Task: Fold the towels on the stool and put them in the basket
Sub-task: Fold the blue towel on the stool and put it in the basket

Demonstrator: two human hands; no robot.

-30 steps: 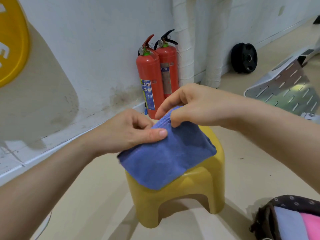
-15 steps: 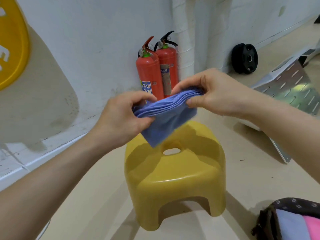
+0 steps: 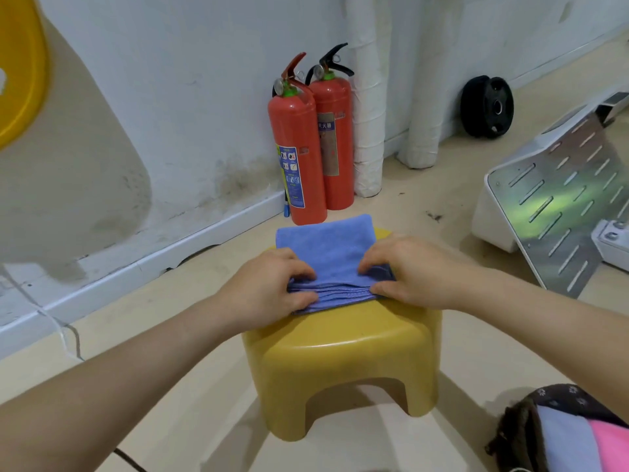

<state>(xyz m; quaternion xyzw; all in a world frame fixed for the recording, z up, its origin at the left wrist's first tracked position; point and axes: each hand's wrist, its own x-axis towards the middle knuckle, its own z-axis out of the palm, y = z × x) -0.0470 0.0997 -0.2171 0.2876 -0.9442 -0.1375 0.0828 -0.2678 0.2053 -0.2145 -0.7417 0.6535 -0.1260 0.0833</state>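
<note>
Your left hand (image 3: pixel 269 287) and right hand (image 3: pixel 408 272) pinch the near edge of the folded blue towel (image 3: pixel 326 247); lift unevenly and its layers may splay.

Saw two red fire extinguishers side by side on the beige floor (image 3: pixel 425 192), against the stained white wall (image 3: pixel 170 80): the left extinguisher (image 3: pixel 296 158) with a red lever and a blue label, the right extinguisher (image 3: pixel 335 137) with a black lever. Found two white wrapped pipes just to their right, the nearer pipe (image 3: pixel 369 97) almost touching the right extinguisher, the farther pipe (image 3: pixel 422 80) beyond it. Noted a black weight plate (image 3: pixel 486 107) leaning on the wall further right. Spotted a slotted metal panel (image 3: pixel 558 206) tilted at the right edge, a yellow round object (image 3: pixel 20 69) at the upper left, and a white baseboard (image 3: pixel 170 247) along the foot of the wall.
</note>
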